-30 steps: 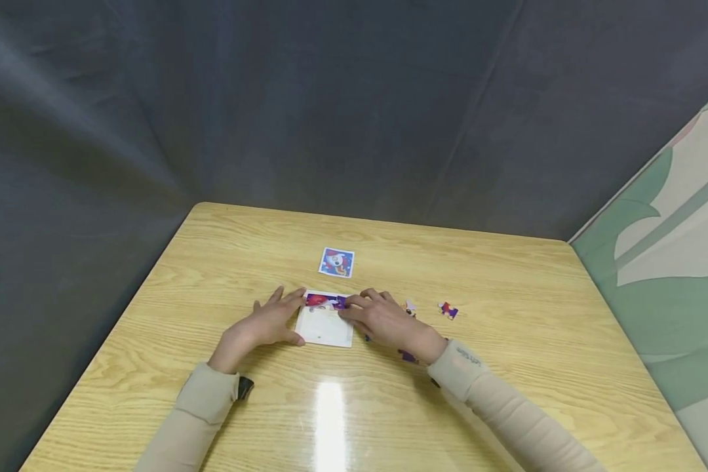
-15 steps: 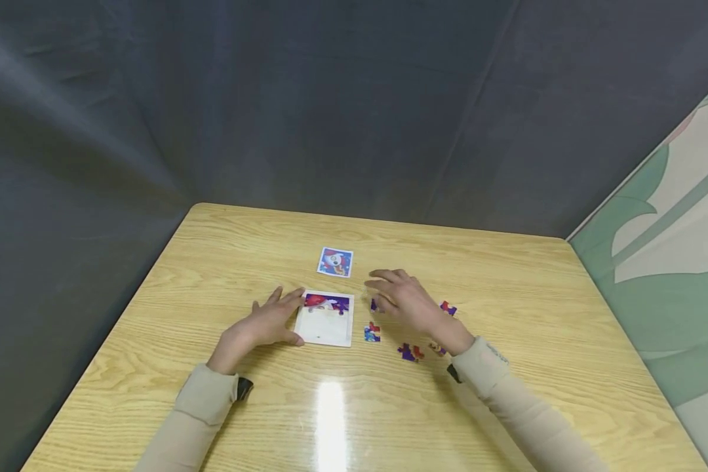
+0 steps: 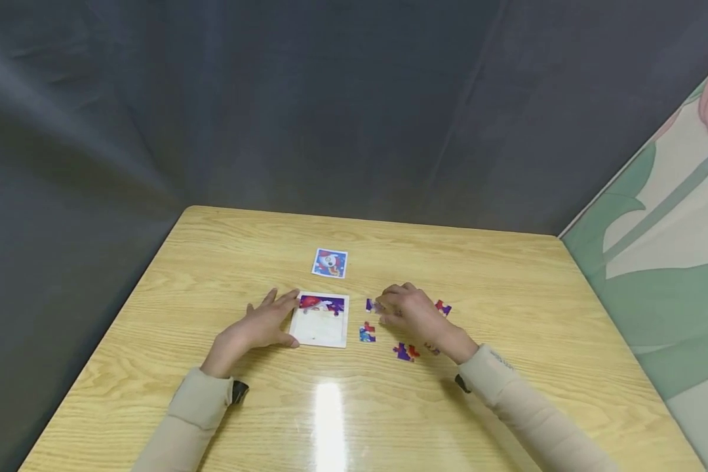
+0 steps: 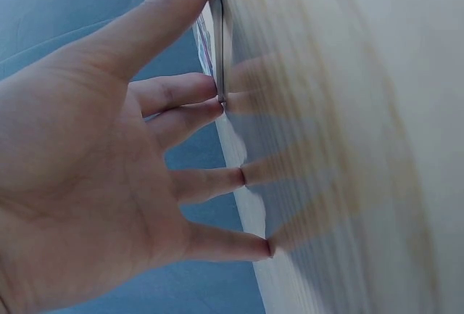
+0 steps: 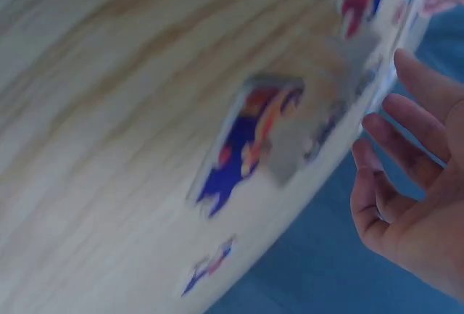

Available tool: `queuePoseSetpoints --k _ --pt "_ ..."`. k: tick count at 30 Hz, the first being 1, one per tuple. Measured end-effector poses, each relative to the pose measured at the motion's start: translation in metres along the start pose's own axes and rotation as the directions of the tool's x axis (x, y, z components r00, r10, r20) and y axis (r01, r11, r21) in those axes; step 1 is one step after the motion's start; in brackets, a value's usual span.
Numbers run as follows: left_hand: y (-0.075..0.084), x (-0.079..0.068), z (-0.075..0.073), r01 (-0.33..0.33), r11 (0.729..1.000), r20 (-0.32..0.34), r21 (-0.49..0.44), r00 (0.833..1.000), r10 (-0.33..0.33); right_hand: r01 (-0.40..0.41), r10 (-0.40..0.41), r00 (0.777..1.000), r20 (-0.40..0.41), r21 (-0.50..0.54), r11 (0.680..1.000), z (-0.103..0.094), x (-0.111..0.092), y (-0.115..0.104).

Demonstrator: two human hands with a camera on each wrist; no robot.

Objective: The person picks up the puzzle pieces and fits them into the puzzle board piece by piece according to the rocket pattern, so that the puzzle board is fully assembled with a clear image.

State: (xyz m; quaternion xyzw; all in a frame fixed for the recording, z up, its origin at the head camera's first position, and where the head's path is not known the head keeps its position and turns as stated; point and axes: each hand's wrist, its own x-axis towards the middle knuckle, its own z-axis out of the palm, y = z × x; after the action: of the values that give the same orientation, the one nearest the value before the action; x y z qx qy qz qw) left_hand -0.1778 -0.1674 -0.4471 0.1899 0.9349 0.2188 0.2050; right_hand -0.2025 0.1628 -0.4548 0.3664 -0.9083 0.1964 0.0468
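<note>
Left hand [image 3: 258, 326]: lay flat, fingers spread, steadying the puzzle tray [image 3: 320, 321] at its left edge.
Right hand [image 3: 410, 313]: fingers relaxed, loosely bent over a puzzle piece [image 3: 370, 305] at its fingertips; grip unclear.
Handling: likely light, thin, stiff card; best pinched by its edges.
Worktop [image 3: 507, 308]: glossy, probably slippery.

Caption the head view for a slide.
Left hand rests beside a puzzle tray; right hand reaches among loose pieces.

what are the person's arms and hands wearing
Both arms are in long, close-fitting beige sleeves down to the wrists. A small dark device sits at each cuff. The left hand and right hand are bare: no gloves or rings show.
</note>
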Motion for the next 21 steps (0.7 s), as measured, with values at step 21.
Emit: queuePoseSetpoints --k 21 --pt "0.001 0.000 -0.003 0.011 1.000 0.009 -0.018 1.000 -0.011 0.181 -0.184 0.981 -0.062 -0.046 0.982 0.019 0.015 0.016"
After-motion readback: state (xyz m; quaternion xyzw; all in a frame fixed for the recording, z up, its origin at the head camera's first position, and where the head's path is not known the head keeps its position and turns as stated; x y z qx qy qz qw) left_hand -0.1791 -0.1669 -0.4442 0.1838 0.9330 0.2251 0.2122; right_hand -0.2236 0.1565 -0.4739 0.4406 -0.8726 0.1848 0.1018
